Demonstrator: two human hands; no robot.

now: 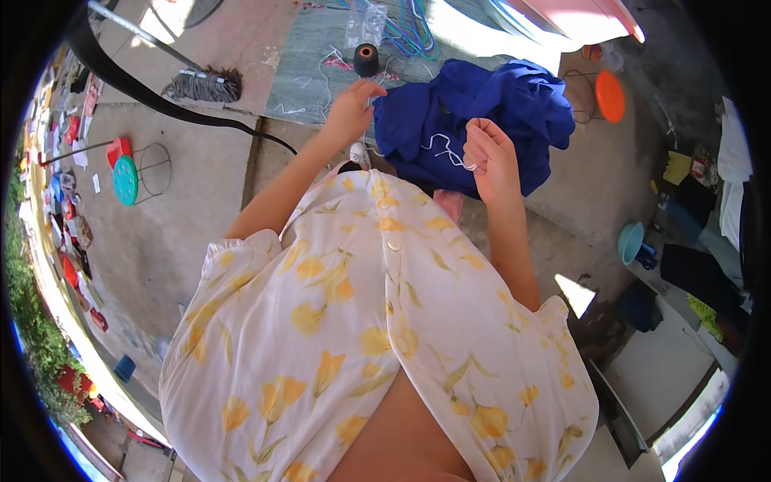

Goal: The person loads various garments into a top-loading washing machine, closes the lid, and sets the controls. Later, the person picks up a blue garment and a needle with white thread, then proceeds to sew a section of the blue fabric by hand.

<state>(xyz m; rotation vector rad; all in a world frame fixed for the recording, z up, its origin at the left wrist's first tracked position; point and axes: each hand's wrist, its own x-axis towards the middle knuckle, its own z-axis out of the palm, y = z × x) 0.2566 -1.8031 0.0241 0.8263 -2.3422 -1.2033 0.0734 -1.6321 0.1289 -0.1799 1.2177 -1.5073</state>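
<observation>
A bundle of dark blue cloth [409,153] lies before me, across my lap and the table edge. My right hand [491,159] is raised over it, fingers curled and thumb against the forefinger. A white cord [444,147] runs from under its lower fingers across the cloth. Whether anything thin sits at those fingertips is too small to tell. At the cloth's left edge is my left hand [350,111], its fingers bent inward. What it may hold is hidden. Beyond it, a spool of black thread [366,60] stands upright on the table.
The table [295,90] bears loose white strings, a clear plastic bag [367,24] and several hangers [415,30]. A mop [208,84] lies left. Stools with green [125,181] and orange [609,96] seats flank me. A black strap [181,114] crosses the upper left.
</observation>
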